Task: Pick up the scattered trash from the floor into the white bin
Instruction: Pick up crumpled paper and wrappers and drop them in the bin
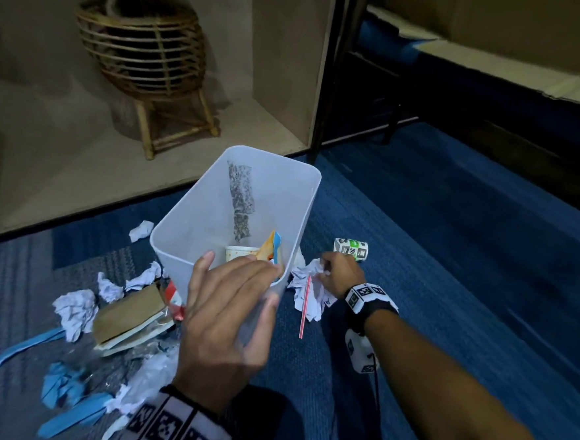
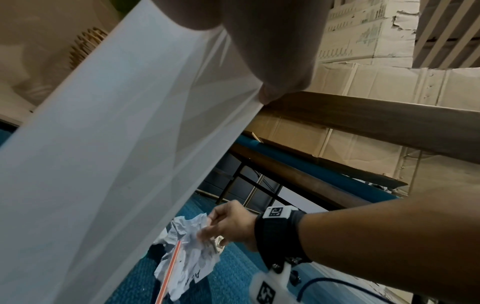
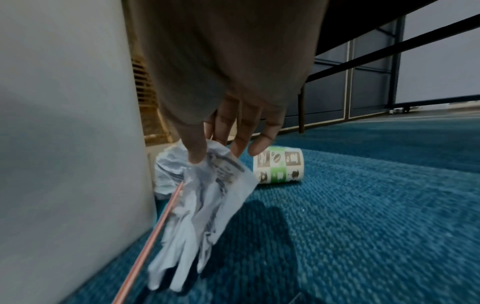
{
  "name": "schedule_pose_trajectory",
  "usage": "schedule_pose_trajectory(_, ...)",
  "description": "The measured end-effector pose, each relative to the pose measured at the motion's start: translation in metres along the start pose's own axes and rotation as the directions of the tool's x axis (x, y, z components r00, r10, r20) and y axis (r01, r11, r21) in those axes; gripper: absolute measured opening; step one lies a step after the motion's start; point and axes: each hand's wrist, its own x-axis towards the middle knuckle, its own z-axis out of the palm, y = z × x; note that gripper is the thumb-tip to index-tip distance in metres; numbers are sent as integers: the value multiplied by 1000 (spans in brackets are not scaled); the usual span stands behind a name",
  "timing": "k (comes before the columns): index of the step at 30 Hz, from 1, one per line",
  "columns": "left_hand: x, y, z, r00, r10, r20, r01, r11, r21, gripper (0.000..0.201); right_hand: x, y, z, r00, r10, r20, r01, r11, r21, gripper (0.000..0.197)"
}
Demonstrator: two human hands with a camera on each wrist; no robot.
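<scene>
My left hand (image 1: 263, 286) grips the near rim of the translucent white bin (image 1: 214, 197) and holds it tilted, thumb outside, fingers (image 2: 272, 61) over the edge. Inside lie a paper cup (image 1: 240, 252) and an orange and blue wrapper (image 1: 271, 249). Just right of the bin, my right hand (image 1: 323, 266) pinches a crumpled printed paper (image 3: 205, 201) together with a red straw (image 3: 155, 230); both hang just above the blue carpet. A green and white paper cup (image 3: 279, 165) lies on its side beyond the fingertips (image 3: 259, 148).
Left of the bin lie several crumpled papers (image 1: 74, 308), a brown cardboard piece (image 1: 127, 315), clear plastic and blue scraps (image 1: 60, 386). A rattan plant stand (image 1: 145, 62) and a wooden partition (image 1: 285, 65) stand behind. A black table leg (image 1: 391, 124) rises at the back right.
</scene>
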Motion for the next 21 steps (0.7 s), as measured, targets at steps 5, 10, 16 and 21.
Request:
schedule_pose_trajectory(5,0,2,-8,997,-2,74,2,1000,-1,28,-18,-8,-37,993,-24,-119,30,999,43,14)
schedule_pose_trajectory(10,2,-1,-21,976,16,219,-23,999,30,40,-38,-28,-74,941,-159,-300,151,987,-50,14)
schedule_pose_trajectory(16,22,-10,-46,972,-74,225,50,993,111,50,-62,-80,-156,640,-282,-715,345,937,-61,11)
schedule_pose_trajectory(21,64,-32,-53,955,-248,161,211,953,219,52,-87,-137,-230,363,-350,-863,645,763,-38,14)
